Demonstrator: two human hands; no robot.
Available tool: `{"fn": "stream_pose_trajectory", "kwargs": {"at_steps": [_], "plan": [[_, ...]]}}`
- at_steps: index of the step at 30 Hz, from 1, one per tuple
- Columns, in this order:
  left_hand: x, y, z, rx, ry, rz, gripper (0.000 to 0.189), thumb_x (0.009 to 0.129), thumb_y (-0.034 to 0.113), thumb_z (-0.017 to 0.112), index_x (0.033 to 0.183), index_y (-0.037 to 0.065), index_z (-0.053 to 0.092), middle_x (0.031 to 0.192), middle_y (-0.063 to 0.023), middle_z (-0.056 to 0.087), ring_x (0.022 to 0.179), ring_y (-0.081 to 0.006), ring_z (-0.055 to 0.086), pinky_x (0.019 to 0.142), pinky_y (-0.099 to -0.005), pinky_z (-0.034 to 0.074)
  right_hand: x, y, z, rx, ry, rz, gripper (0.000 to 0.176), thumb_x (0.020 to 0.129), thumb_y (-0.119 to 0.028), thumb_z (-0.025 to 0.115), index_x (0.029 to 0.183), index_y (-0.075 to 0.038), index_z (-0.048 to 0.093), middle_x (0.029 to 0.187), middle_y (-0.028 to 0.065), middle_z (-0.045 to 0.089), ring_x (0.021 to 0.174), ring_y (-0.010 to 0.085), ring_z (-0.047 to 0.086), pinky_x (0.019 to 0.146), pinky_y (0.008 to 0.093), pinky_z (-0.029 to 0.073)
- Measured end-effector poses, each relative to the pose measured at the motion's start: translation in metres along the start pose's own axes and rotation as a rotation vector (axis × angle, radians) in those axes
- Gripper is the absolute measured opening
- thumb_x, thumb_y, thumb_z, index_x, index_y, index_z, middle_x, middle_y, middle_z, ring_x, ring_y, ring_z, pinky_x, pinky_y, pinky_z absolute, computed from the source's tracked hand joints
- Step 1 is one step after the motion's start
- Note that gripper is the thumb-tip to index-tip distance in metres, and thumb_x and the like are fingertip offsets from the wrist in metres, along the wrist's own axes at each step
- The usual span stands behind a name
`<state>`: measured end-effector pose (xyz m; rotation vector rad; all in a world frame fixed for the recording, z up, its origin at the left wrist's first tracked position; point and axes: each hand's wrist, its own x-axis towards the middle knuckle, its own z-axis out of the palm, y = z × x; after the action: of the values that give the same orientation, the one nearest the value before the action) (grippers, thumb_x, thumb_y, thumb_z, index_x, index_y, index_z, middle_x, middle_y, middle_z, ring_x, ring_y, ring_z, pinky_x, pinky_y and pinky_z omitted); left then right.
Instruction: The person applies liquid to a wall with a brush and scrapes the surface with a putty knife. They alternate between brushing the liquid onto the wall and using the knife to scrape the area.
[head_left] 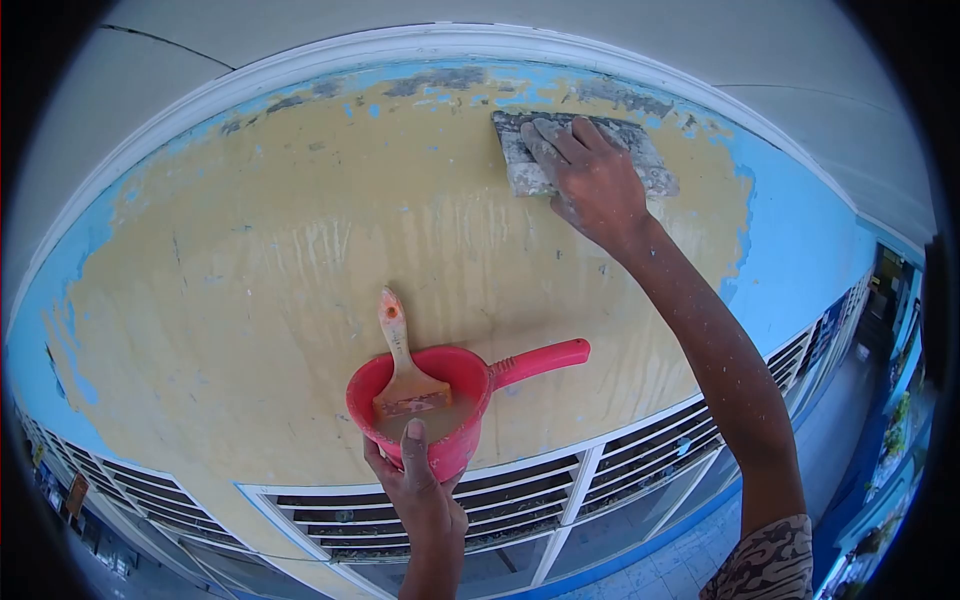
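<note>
My left hand (pixel 425 495) grips a red plastic dipper (pixel 465 445) from below, its thumb over the near rim. Cloudy liquid fills part of the dipper, and a wide paintbrush (pixel 398 340) leans in it, handle up. The dipper's handle points right. At the upper right, my right hand (pixel 595 180) presses a flat, stained scraper (pixel 640 150) against the wall (pixel 300 200), fingers spread over its face and thumb below it. The wall around it is tan with pale drips and bare grey patches near the top.
Blue paint (pixel 790 210) borders the tan area. White moulding (pixel 480 40) curves along the ceiling. Below the wall are slatted windows with white frames (pixel 575 490). A tiled floor (pixel 670 570) shows at the lower right, beside a walkway with plants.
</note>
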<state>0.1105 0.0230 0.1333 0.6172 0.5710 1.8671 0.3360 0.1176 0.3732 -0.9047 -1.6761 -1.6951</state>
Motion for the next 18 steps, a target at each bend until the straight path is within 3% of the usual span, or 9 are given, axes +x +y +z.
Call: {"fn": "stream_pose_trajectory", "kwargs": {"at_steps": [2, 5, 8, 18], "plan": [[-0.001, 0.0, 0.002, 0.008, 0.014, 0.0, 0.081, 0.087, 0.03, 0.075, 0.147, 0.011, 0.025, 0.14, -0.0174, 0.037, 0.125, -0.034, 0.05, 0.092, -0.0509, 0.057, 0.008, 0.005, 0.002, -0.095, 0.051, 0.025, 0.06, 0.066, -0.013, 0.078, 0.124, -0.003, 0.063, 0.108, 0.007, 0.064, 0.104, 0.025, 0.059, 0.086, 0.0371, 0.056], [0.0, 0.002, 0.006, 0.009, 0.026, -0.007, 0.081, 0.087, 0.03, 0.075, 0.148, 0.011, 0.024, 0.141, -0.0175, 0.037, 0.125, -0.034, 0.05, 0.093, -0.0512, 0.056, 0.026, 0.002, 0.007, -0.09, 0.025, 0.16, 0.064, 0.066, -0.013, 0.078, 0.127, -0.004, 0.062, 0.109, 0.0063, 0.064, 0.104, 0.0252, 0.059, 0.086, 0.0377, 0.056], [-0.001, 0.002, 0.004, 0.008, 0.01, -0.01, 0.082, 0.087, 0.03, 0.075, 0.148, 0.011, 0.024, 0.141, -0.0174, 0.037, 0.126, -0.034, 0.049, 0.093, -0.0514, 0.056, 0.014, -0.01, 0.001, -0.132, 0.005, 0.041, 0.058, 0.067, -0.012, 0.077, 0.123, -0.004, 0.064, 0.109, 0.0066, 0.065, 0.103, 0.025, 0.06, 0.085, 0.0376, 0.056], [0.0, 0.0, 0.0, -0.005, 0.006, -0.013, 0.082, 0.087, 0.029, 0.075, 0.148, 0.011, 0.024, 0.14, -0.0161, 0.038, 0.125, -0.0326, 0.05, 0.093, -0.0499, 0.057, 0.018, -0.017, -0.002, -0.056, -0.018, 0.086, 0.057, 0.068, -0.01, 0.076, 0.123, -0.005, 0.064, 0.108, 0.0059, 0.066, 0.103, 0.0251, 0.06, 0.085, 0.038, 0.057]]}}
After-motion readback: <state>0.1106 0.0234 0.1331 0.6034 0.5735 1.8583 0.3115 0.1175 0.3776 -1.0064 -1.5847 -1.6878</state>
